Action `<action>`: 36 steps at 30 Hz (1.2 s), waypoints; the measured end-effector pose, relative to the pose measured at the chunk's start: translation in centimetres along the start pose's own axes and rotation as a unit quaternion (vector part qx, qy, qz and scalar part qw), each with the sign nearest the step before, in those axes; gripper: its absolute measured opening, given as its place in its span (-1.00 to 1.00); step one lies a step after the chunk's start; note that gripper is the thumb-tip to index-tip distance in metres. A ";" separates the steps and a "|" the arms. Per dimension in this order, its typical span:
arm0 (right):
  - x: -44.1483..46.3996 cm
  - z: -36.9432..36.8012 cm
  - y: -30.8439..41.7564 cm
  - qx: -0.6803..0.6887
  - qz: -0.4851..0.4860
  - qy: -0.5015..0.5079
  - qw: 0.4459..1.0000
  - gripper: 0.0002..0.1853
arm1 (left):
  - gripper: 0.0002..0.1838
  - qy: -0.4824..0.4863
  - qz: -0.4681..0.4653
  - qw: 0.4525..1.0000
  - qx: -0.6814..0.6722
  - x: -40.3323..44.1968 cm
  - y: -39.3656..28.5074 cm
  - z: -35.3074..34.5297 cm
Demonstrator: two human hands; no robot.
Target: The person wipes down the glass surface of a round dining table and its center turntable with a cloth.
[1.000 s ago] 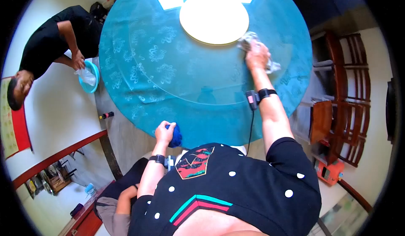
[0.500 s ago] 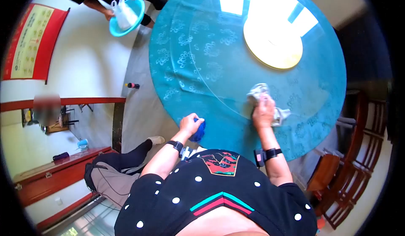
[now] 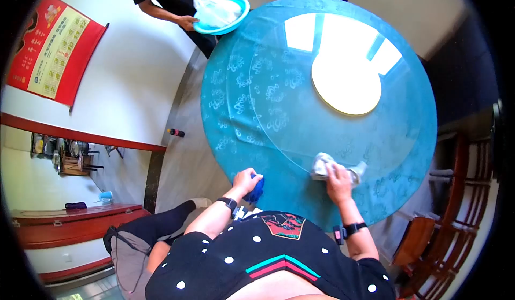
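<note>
My right hand (image 3: pixel 338 184) presses a crumpled grey-white rag (image 3: pixel 323 167) onto the tabletop, fingers closed over it. Under the rag lies a round glass top (image 3: pixel 289 120) near its front edge. It covers part of a teal patterned tablecloth (image 3: pixel 230 134) on a large round table. My left hand (image 3: pixel 245 180) is closed around a bunched deep-blue cloth (image 3: pixel 254 190) at the table's near left edge.
A pale round disc (image 3: pixel 347 85) sits on the glass. Back left, another person holds a turquoise basin (image 3: pixel 240 20) with a white plastic bag (image 3: pixel 217 11) inside. A dark bottle (image 3: pixel 176 132) is on the floor. Wooden chairs (image 3: pixel 413 241) stand at right.
My view has shifted, so the table appears lower. The rag under my right hand has turned and lies flatter across. The other person's basin has come nearer the table edge. My left hand keeps its hold.
</note>
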State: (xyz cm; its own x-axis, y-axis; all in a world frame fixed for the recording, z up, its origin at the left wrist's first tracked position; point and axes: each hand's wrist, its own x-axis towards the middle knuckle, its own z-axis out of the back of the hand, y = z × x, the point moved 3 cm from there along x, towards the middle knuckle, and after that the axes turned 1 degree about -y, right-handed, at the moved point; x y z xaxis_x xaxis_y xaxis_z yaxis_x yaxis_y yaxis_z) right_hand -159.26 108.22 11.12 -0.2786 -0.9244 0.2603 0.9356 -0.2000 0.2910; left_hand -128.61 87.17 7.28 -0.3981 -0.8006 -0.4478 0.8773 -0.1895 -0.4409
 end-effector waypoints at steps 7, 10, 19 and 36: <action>-5.4 3.3 -18.6 -0.139 -0.290 -0.098 0.942 -0.39 | -0.59 -0.008 -0.006 1.000 0.000 0.1 0.3 -0.3; -3.7 2.8 -22.2 -0.174 -0.374 -0.125 0.902 -0.39 | -0.59 -0.013 -0.015 1.000 0.003 0.2 0.5 -0.5; 1.9 -1.5 -10.3 -0.154 -0.325 -0.087 0.929 -0.36 | -0.59 -0.013 -0.005 1.000 -0.005 0.2 0.4 -0.4; 5.8 -4.4 2.9 0.001 0.027 0.001 1.000 -0.45 | -0.58 -0.011 -0.012 1.000 -0.009 0.1 0.1 -0.1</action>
State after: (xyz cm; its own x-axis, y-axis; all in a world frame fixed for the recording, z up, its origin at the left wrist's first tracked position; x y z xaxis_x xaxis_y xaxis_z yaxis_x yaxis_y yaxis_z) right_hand -157.20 100.87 9.41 -0.2273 -0.9348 0.2730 0.9487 -0.1492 0.2787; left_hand -128.60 87.17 7.16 -0.4128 -0.8082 -0.4199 0.8622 -0.1982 -0.4661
